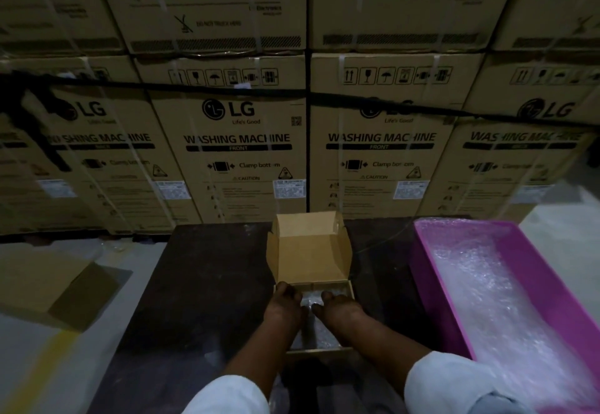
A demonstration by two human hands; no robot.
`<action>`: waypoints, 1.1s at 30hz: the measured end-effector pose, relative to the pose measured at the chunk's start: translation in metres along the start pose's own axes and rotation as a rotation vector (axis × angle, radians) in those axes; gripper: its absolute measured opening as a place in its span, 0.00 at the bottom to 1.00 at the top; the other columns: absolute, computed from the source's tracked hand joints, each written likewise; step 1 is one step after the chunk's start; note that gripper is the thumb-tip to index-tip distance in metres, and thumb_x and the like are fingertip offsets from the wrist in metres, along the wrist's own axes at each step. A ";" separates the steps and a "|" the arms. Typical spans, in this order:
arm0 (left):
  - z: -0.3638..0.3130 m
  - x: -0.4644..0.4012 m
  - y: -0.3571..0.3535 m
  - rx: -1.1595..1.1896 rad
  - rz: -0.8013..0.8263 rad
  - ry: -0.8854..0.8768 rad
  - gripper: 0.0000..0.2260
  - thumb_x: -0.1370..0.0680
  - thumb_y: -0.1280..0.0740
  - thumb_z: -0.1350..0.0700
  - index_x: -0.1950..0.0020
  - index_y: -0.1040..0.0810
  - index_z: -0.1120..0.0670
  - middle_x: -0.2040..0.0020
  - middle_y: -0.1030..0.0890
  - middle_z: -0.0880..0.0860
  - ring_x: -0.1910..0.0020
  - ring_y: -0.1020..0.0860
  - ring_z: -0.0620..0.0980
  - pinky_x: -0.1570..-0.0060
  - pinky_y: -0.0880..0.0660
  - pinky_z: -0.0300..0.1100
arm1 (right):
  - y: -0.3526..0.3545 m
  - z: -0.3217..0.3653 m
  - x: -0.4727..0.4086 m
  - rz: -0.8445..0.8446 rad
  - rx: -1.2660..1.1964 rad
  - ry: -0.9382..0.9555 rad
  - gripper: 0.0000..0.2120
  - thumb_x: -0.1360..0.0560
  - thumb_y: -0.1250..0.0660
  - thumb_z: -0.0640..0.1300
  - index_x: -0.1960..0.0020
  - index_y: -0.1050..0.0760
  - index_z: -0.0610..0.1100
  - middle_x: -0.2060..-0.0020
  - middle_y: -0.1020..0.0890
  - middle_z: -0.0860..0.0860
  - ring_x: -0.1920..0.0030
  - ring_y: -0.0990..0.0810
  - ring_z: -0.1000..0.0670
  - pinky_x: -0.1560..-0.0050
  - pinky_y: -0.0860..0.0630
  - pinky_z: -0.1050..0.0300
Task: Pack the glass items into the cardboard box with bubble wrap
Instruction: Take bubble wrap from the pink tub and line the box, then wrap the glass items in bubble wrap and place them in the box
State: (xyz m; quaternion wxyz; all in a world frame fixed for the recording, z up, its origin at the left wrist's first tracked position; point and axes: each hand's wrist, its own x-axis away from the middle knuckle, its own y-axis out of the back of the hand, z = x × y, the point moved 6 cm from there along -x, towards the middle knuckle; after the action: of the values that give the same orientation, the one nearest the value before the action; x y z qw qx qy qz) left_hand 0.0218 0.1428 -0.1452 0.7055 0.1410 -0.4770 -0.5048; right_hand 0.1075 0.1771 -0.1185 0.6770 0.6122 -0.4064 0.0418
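Note:
A small cardboard box (349,287) stands on the dark table (201,300) in front of me, its lid (308,248) standing upright at the back. Bubble wrap (311,300) lies inside the box. My left hand (282,308) and my right hand (341,311) are both down in the box on top of the wrap, side by side, fingers bent onto it. Whether a glass item lies under the wrap is hidden by the hands. A pink tray (431,283) at the right holds a heap of bubble wrap (493,300).
A wall of large washing-machine cartons (240,140) rises right behind the table. A flat piece of cardboard (65,290) lies on the floor to the left. The pink tray takes up the table's right side.

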 end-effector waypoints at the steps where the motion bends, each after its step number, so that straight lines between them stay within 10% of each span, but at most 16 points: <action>1: 0.001 0.003 0.003 0.007 -0.001 -0.007 0.23 0.19 0.43 0.49 0.25 0.39 0.51 0.26 0.39 0.61 0.26 0.42 0.61 0.29 0.49 0.54 | 0.000 0.000 0.000 -0.010 0.000 -0.001 0.33 0.25 0.35 0.36 0.24 0.45 0.46 0.29 0.41 0.36 0.33 0.33 0.34 0.39 0.30 0.42; 9: 0.017 0.020 0.038 0.259 -0.054 -0.010 0.20 0.24 0.33 0.52 0.32 0.28 0.53 0.34 0.25 0.57 0.32 0.31 0.59 0.29 0.48 0.60 | 0.018 -0.007 0.027 -0.153 -0.179 0.052 0.25 0.25 0.35 0.36 0.29 0.34 0.45 0.37 0.28 0.41 0.39 0.25 0.38 0.42 0.26 0.47; 15: 0.057 0.049 0.157 0.566 -0.509 0.057 0.10 0.22 0.39 0.47 0.48 0.24 0.51 0.51 0.19 0.54 0.53 0.21 0.55 0.58 0.30 0.44 | 0.077 -0.104 0.116 -0.693 -0.594 -0.120 0.04 0.25 0.35 0.46 0.50 0.24 0.51 0.53 0.18 0.51 0.53 0.20 0.50 0.53 0.22 0.52; 19: 0.037 0.048 0.250 0.760 -0.850 -0.005 0.10 0.24 0.37 0.45 0.50 0.23 0.49 0.54 0.19 0.50 0.56 0.21 0.52 0.60 0.26 0.42 | 0.061 -0.205 0.161 -0.952 -0.624 -0.387 0.04 0.26 0.37 0.44 0.56 0.25 0.52 0.60 0.18 0.51 0.59 0.20 0.47 0.60 0.24 0.54; 25: -0.038 -0.006 0.316 0.736 -0.844 -0.067 0.10 0.24 0.38 0.51 0.53 0.18 0.50 0.55 0.17 0.51 0.54 0.20 0.53 0.55 0.28 0.44 | -0.018 -0.299 0.162 -0.668 -0.606 -0.482 0.16 0.26 0.33 0.43 0.39 0.24 0.42 0.42 0.19 0.44 0.42 0.22 0.44 0.45 0.30 0.60; 33: -0.103 -0.059 0.310 0.421 -0.360 -0.124 0.15 0.23 0.36 0.55 0.36 0.25 0.54 0.40 0.22 0.58 0.42 0.24 0.58 0.37 0.33 0.51 | -0.076 -0.306 0.108 -0.324 -0.500 -0.395 0.35 0.24 0.34 0.51 0.22 0.46 0.48 0.23 0.43 0.46 0.25 0.41 0.44 0.27 0.40 0.51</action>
State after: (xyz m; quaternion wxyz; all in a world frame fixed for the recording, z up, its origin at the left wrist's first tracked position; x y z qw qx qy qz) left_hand 0.2829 0.3028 -0.0178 0.5292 0.3359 -0.5809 -0.5194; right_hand 0.3743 0.3753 -0.0900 0.7121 0.4802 -0.4247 -0.2862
